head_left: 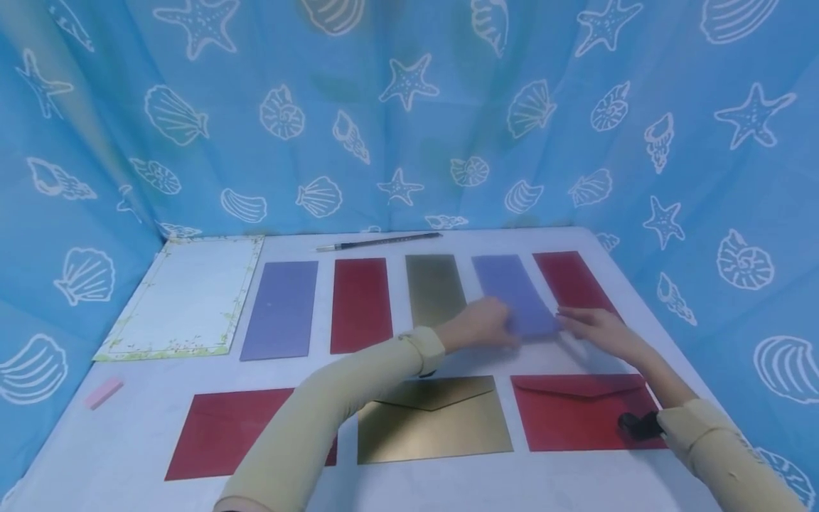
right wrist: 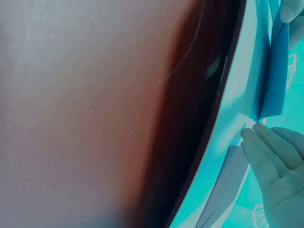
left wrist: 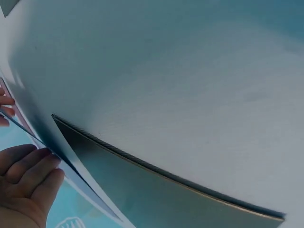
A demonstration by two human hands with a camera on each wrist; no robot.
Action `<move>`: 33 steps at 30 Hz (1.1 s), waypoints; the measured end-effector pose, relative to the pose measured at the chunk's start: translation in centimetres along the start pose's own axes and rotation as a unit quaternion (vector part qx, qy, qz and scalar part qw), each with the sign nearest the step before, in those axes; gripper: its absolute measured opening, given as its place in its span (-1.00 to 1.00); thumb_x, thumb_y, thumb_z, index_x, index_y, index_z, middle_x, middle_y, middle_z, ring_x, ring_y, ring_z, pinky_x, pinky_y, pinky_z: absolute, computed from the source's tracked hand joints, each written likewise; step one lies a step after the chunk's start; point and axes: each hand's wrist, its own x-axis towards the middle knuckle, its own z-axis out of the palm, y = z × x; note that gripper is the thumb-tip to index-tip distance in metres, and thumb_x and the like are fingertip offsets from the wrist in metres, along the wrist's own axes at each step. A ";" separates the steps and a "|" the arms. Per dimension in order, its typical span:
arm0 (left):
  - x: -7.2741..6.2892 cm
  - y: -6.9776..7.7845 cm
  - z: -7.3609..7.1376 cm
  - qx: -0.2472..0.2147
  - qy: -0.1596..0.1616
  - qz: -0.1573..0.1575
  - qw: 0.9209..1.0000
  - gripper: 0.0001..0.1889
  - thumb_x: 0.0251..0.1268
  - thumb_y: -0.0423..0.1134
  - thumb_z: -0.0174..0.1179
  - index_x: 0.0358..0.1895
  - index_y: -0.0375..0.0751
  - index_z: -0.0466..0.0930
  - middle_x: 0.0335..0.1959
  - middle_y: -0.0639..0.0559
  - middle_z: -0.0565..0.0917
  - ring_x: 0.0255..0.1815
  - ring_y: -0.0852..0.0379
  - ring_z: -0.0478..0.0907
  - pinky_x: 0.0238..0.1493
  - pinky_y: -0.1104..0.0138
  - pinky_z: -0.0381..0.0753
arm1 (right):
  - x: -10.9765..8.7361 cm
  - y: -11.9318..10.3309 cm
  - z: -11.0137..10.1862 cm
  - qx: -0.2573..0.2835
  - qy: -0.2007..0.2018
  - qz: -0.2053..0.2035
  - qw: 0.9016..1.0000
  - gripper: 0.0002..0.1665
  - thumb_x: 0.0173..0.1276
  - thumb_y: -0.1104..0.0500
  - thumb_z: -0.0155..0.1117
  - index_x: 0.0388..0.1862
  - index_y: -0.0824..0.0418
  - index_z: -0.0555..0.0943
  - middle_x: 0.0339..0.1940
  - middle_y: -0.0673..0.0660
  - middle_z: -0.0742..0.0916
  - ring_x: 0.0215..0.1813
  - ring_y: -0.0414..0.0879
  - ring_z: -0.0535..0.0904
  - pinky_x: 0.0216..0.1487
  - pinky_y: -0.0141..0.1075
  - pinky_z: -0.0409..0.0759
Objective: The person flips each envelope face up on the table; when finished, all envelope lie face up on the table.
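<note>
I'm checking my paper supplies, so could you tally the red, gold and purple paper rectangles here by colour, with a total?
Red rectangles: 4
Gold rectangles: 2
Purple rectangles: 2
Total: 8

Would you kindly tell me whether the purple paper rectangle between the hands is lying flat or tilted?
Tilted: the purple paper rectangle has its near end raised at the left hand, above a shadow on the table.
</note>
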 end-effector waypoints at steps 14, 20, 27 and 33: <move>-0.1 0.0 0.5 -0.019 0.038 0.046 0.998 -0.77 0.22 -0.06 0.31 -0.17 -0.04 0.53 -0.52 0.23 0.51 -0.56 0.34 0.46 -0.54 0.56 0.45 | -0.4 -1.6 -0.2 0.116 0.039 -0.004 0.993 -0.28 0.46 -0.05 0.14 0.49 0.16 0.24 0.38 0.30 0.43 0.20 0.25 0.51 -0.01 -0.01 0.61; -0.3 0.8 0.8 -0.045 0.059 0.026 0.997 -0.31 0.28 -0.03 0.27 0.41 -0.20 0.28 -0.35 0.17 0.62 -0.43 0.37 0.53 -0.40 0.61 0.48 | -0.2 -2.7 -0.5 0.105 0.082 -0.042 0.990 -0.34 0.45 0.01 0.17 0.45 0.19 0.31 0.32 0.28 0.49 0.07 -0.24 0.59 -0.11 -0.36 0.62; -0.5 1.8 -0.1 -0.192 0.099 -0.023 0.976 0.01 0.20 0.11 0.30 0.55 -0.04 -0.17 -0.09 0.07 0.67 -0.20 0.31 0.62 -0.22 0.56 0.54 | -0.7 -4.6 -0.5 0.090 0.087 -0.052 0.991 -0.36 0.46 0.01 0.15 0.46 0.14 0.31 0.33 0.26 0.49 0.22 0.14 0.50 -0.11 -0.38 0.61; -1.0 2.2 -0.3 -0.246 0.124 -0.042 0.960 0.07 0.12 0.14 0.34 0.55 0.05 -0.22 -0.19 0.11 0.64 -0.37 0.33 0.57 -0.38 0.51 0.53 | -0.9 -5.7 -0.2 0.095 0.060 -0.031 0.993 -0.29 0.42 -0.09 0.18 0.48 0.04 0.28 0.39 0.19 0.44 0.32 0.24 0.40 -0.04 0.11 0.58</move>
